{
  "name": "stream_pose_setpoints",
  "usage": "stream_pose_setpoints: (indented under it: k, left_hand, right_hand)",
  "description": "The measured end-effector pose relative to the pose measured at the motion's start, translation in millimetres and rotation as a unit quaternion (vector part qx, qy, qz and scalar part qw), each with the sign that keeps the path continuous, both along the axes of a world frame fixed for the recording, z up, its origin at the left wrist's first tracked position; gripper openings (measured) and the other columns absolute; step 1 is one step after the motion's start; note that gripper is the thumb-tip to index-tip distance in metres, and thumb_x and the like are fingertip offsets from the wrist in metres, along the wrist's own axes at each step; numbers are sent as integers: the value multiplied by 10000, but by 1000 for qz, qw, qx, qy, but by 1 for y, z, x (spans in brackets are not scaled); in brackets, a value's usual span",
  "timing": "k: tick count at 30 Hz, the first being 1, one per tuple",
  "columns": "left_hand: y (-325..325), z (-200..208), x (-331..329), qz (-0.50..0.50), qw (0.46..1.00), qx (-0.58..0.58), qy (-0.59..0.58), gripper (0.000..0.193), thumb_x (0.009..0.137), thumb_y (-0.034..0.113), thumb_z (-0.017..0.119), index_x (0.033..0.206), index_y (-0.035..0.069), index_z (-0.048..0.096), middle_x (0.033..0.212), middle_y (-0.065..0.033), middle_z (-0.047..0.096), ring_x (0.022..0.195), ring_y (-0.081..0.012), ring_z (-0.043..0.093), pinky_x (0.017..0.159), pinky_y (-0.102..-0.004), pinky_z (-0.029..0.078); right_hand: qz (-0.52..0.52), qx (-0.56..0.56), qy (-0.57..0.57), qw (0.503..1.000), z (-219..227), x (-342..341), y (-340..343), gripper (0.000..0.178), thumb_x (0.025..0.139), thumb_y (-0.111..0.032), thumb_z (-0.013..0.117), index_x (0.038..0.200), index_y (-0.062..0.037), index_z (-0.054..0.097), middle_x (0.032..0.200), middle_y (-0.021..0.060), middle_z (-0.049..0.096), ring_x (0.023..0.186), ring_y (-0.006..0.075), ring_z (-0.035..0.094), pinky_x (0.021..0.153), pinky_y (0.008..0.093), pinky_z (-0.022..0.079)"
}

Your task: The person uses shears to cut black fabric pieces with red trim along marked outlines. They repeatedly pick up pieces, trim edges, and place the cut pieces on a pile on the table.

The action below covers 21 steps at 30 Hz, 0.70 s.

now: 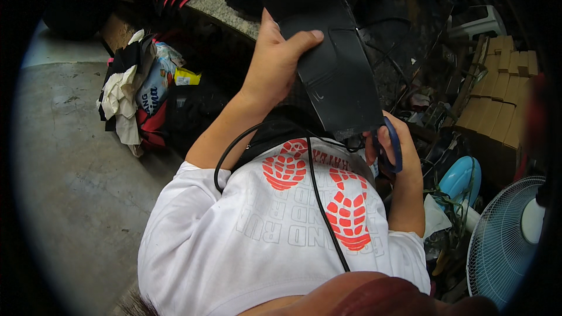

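A long, dark, stiff-looking black sheet [336, 85] is held up in front of my chest, with a curved outline showing on its face. My left hand [276, 58] grips its left edge, the thumb laid flat on top and the other fingers hidden behind it. Below the sheet's lower right corner, my right hand [403, 140] has its fingers through the blue loop handles of a pair of scissors [397, 151]. The blades cannot be made out, and whether they touch the sheet does not show.
A heap of cloth and plastic bags [126, 90] lies on the concrete floor [76, 169] to the left. Stacked cardboard boxes [497, 93] and a caged fan [497, 240] stand to the right. A speckled bench top [219, 3] is ahead. A black cable [322, 199] hangs over my shirt.
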<state>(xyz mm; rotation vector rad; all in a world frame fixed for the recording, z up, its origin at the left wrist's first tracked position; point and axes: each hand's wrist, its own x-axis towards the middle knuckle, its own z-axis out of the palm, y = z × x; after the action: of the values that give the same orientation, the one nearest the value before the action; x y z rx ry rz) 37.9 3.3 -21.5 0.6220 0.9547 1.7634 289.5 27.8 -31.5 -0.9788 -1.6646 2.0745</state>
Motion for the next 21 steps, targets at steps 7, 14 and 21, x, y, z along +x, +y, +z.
stream_pose_setpoints:
  k: [7, 14, 21]
  left_hand:
    - [-1, -4, 8, 2, 997, 30, 67, 577, 799, -52, 599, 1296, 13, 314, 1157, -162, 538, 961, -232, 638, 808, -336, 572]
    - [-15, 3, 12, -86, 992, -68, -63, 596, 816, -29, 590, 1323, 14, 280, 1166, -158, 524, 999, -205, 618, 839, -320, 559]
    - [-17, 2, 14, -58, 997, -40, -14, 588, 831, -19, 582, 1329, 16, 271, 1154, -163, 531, 977, -198, 628, 824, -316, 566]
  right_hand:
    - [37, -29, 13, 999, 6, -4, 0, 676, 872, -649, 503, 1007, 10, 569, 575, 50, 543, 482, 116, 551, 474, 246, 450]
    - [29, -123, 94, 987, -3, -4, -2, 741, 877, -673, 459, 1088, 32, 546, 655, 64, 592, 518, 122, 570, 500, 248, 475]
    - [2, -45, 41, 998, -5, -4, -2, 599, 913, -575, 504, 964, 19, 558, 626, 43, 567, 463, 108, 531, 425, 220, 426]
